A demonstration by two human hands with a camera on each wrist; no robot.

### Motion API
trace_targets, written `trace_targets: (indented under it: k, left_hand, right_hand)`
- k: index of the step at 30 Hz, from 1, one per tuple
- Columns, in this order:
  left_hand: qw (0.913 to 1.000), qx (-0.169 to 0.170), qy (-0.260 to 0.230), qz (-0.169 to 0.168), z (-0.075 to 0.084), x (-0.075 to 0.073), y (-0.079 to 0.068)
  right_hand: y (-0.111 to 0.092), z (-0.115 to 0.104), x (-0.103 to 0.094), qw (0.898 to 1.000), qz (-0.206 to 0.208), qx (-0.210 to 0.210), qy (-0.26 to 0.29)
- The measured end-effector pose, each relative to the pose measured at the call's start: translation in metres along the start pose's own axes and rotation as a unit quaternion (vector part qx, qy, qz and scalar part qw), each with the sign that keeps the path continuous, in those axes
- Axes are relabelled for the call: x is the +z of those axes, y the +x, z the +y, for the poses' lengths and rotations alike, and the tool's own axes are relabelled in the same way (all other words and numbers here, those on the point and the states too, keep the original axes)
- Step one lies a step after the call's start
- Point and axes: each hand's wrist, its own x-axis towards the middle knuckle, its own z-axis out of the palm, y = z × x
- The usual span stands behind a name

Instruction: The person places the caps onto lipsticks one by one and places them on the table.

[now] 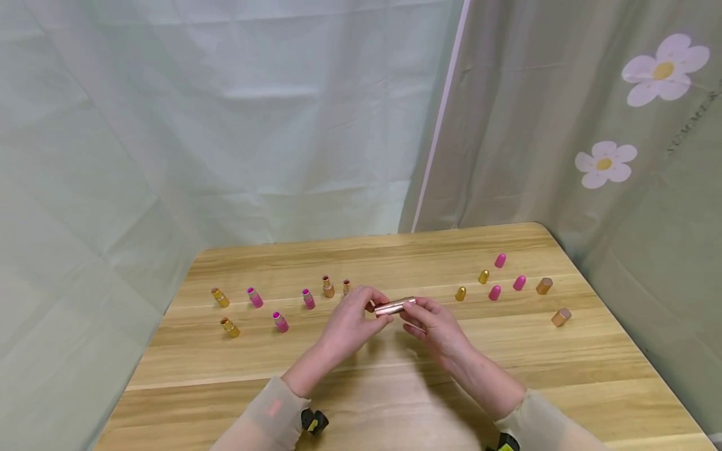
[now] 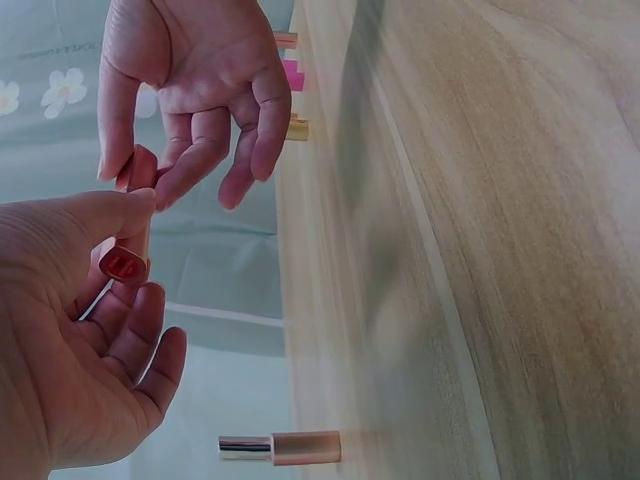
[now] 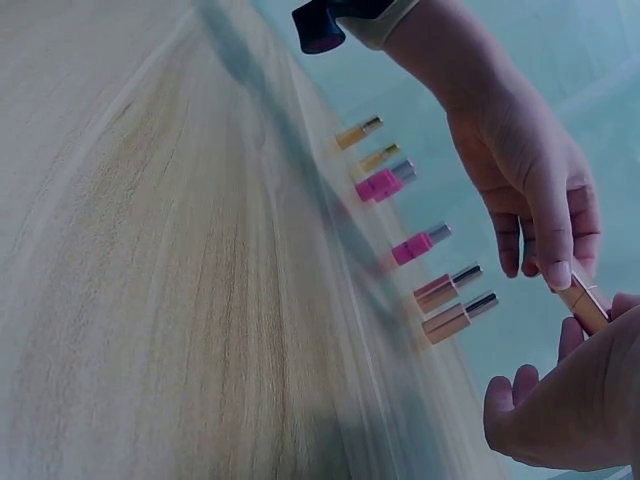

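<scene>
Pale curtains (image 1: 316,125) hang behind a wooden table (image 1: 366,401), above which the left hand (image 1: 355,319) and right hand (image 1: 439,327) each pinch one end of a lipstick (image 1: 395,306) that looks closed. Seven uncapped tubes (image 1: 280,323) stand to the left of that lipstick and seven loose caps (image 1: 494,292), gold, pink and copper, sit to its right. Either capping seems at its first piece, with seven left, or uncapping at its last; which one cannot be told.
</scene>
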Motion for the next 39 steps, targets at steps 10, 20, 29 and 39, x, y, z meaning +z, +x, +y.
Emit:
trace_targets:
  k: [10, 20, 29, 39]
  left_hand:
    - [0.9998, -0.002, -0.018, -0.01, -0.004, 0.001, -0.005]
    - [0.9904, -0.062, -0.115, -0.043, -0.01, 0.002, -0.009]
    - [0.9734, -0.084, -0.208, -0.048, -0.012, 0.008, -0.009]
    - [0.9809, -0.062, -0.168, -0.076, -0.014, 0.009, -0.016]
  right_hand:
    - [0.001, 0.001, -0.002, 1.0, 0.007, -0.001, -0.009]
    - [0.001, 0.001, -0.004, 0.999, -0.006, -0.032, -0.023]
    - [0.0, 0.004, 0.0, 0.994, -0.019, -0.076, -0.082]
    - [0.02, -0.006, -0.007, 0.975, -0.025, -0.112, -0.188]
